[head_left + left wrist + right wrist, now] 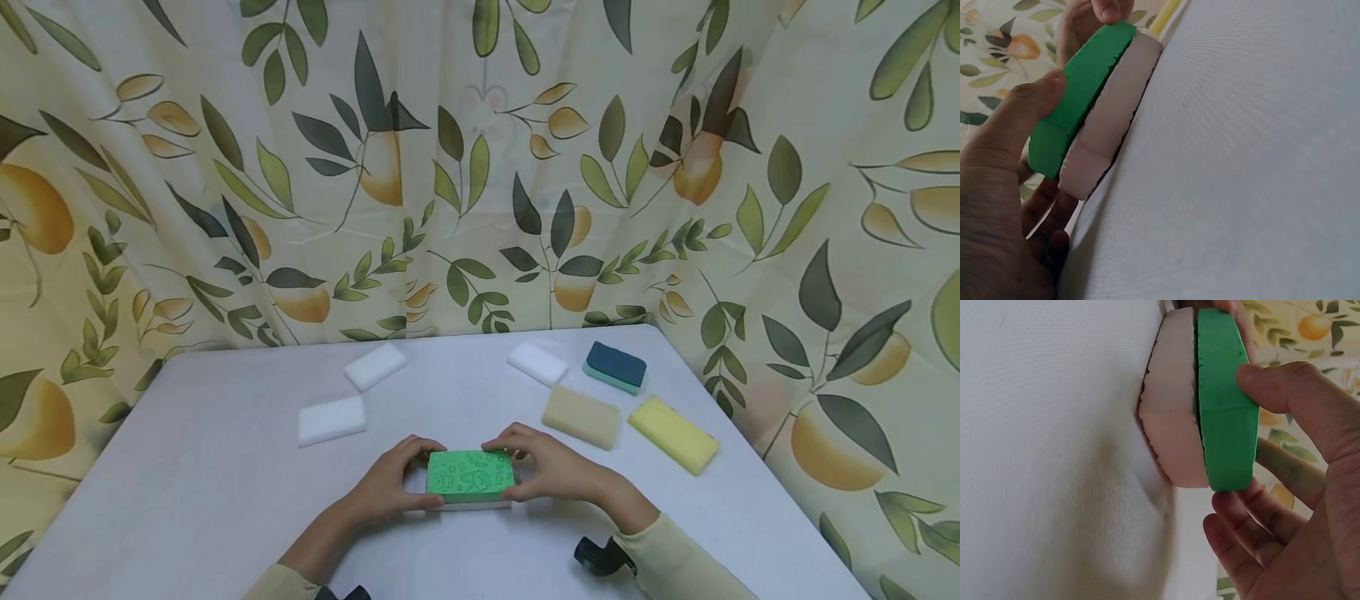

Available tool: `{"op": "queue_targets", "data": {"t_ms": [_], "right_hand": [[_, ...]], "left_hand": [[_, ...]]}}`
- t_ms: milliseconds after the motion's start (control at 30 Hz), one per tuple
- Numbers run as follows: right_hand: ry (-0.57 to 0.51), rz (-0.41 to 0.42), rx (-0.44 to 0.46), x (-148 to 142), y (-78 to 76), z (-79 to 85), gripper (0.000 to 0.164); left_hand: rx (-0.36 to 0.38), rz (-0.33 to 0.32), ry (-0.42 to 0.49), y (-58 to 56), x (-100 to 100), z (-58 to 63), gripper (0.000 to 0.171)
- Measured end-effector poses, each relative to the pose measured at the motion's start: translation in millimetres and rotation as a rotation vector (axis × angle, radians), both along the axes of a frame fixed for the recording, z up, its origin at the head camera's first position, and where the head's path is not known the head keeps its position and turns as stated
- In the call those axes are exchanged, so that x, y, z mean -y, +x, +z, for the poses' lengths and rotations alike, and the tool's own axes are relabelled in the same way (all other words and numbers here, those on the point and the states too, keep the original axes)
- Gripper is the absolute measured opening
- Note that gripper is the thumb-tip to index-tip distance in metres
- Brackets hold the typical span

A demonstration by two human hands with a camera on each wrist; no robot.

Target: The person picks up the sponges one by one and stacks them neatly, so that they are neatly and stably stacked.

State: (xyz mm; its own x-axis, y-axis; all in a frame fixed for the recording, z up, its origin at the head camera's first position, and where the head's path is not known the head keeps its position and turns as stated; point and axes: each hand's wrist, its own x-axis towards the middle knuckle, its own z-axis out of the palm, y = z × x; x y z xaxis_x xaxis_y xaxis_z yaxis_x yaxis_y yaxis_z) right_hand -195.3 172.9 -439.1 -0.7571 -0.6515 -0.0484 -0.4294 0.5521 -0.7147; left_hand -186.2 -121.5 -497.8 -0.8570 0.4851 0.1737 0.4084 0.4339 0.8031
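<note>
A green sponge [470, 475] with a printed line pattern on top lies on a pale pink sponge [1116, 106] of similar size, near the table's middle front. My left hand [386, 483] grips the green sponge's left end, thumb at the front edge and fingers toward the back. At the right end my right hand [558, 471] holds the same sponge likewise. In the right wrist view a thin dark line runs between the green and the pink sponge [1172, 406]. The pink one sits on the white cloth.
Two white sponges [332, 422] lie at the back left. Farther right are another white sponge [537, 364], a dark blue and green sponge [615, 367], a tan sponge [581, 417] and a yellow sponge [673, 434]. A fruit-patterned curtain [480, 183] hangs behind the table.
</note>
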Motion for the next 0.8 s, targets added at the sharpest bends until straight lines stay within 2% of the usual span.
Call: {"op": "queue_targets", "data": {"t_ms": [300,500,633,800], "right_hand": [[0.015,-0.008,-0.025,-9,-0.5,5.9,0.061],[-0.002,-0.049,-0.094,-21,-3.1,13.7,0.058],[-0.006,-0.100,-0.124,-33,-6.8,19.0,0.057],[0.023,-0.208,-0.153,-52,-12.0,22.5,0.057]], "left_hand": [[-0.002,0.001,0.009,0.1,0,-1.1,0.061],[-0.007,0.001,0.009,0.6,0,0.2,0.061],[-0.008,0.005,0.010,0.8,0,0.6,0.061],[-0.009,0.002,0.011,0.7,0,-0.7,0.061]]}}
